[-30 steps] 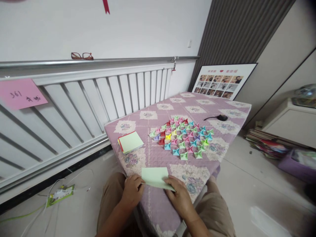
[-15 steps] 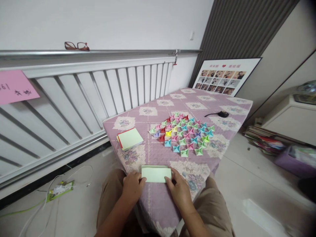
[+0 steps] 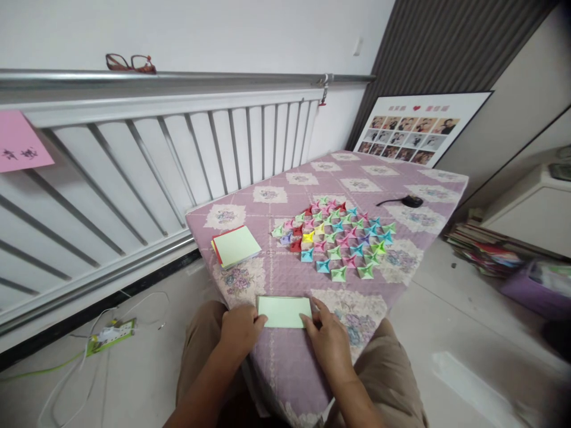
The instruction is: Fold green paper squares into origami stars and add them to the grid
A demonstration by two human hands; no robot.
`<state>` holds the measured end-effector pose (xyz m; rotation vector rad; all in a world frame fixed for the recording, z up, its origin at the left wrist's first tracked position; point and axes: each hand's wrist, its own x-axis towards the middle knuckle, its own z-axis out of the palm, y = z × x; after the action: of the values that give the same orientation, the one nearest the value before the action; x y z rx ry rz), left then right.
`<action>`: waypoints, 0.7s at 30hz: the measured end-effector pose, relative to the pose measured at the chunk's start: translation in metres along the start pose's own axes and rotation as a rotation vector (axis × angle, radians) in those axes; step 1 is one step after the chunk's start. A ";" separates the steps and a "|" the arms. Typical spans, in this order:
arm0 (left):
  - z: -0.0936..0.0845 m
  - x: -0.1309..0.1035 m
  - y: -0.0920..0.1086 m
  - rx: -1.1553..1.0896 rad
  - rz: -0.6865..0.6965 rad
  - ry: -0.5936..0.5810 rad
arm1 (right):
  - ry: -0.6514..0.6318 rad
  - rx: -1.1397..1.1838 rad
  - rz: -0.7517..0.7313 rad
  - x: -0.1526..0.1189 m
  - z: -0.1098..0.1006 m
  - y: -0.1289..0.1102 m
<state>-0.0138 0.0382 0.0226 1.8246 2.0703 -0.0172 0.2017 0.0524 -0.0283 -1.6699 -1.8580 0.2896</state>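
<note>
A pale green sheet of paper [image 3: 284, 312], folded in half into a wide rectangle, lies on the tablecloth close to me. At its left end my left hand [image 3: 242, 329] is closed, with the thumb over the paper's lower corner. My right hand [image 3: 329, 337] grips the opposite end, thumb on the front and fingers at the edge behind. Beyond the hands stand rows of small folded paper pieces [image 3: 330, 238] in green, blue, pink, red and yellow. To the left rests a stack of coloured paper [image 3: 237, 246] with a pale green sheet on top.
A flowered purple tablecloth [image 3: 285, 368] covers the table. A black object with a thin tail [image 3: 411, 201] lies at the far right. Behind the left edge runs a white radiator [image 3: 200, 148]. A power strip [image 3: 111, 336] with cables is on the floor at left.
The folded paper's upper layer now lines up with the back layer, which showed as a strip above it. Both hands stay at its ends. The view has shifted slightly.
</note>
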 end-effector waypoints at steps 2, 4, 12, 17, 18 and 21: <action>-0.001 0.001 0.000 0.012 -0.003 -0.019 | -0.007 -0.027 -0.010 0.001 -0.001 -0.001; -0.003 0.001 0.000 0.019 -0.001 -0.033 | -0.015 -0.058 -0.016 0.002 -0.001 -0.002; -0.006 0.005 0.001 0.048 0.011 -0.060 | -0.047 -0.144 -0.014 0.004 -0.002 -0.005; -0.006 0.004 0.002 0.068 0.010 -0.069 | -0.073 -0.165 -0.005 0.004 -0.002 -0.006; -0.006 0.004 0.002 0.071 0.012 -0.066 | -0.080 -0.171 -0.002 0.005 -0.003 -0.006; -0.006 0.005 0.003 0.079 0.018 -0.064 | -0.100 -0.185 0.001 0.005 -0.004 -0.007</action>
<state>-0.0130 0.0446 0.0278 1.8635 2.0365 -0.1524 0.1979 0.0552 -0.0202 -1.8081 -2.0104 0.2108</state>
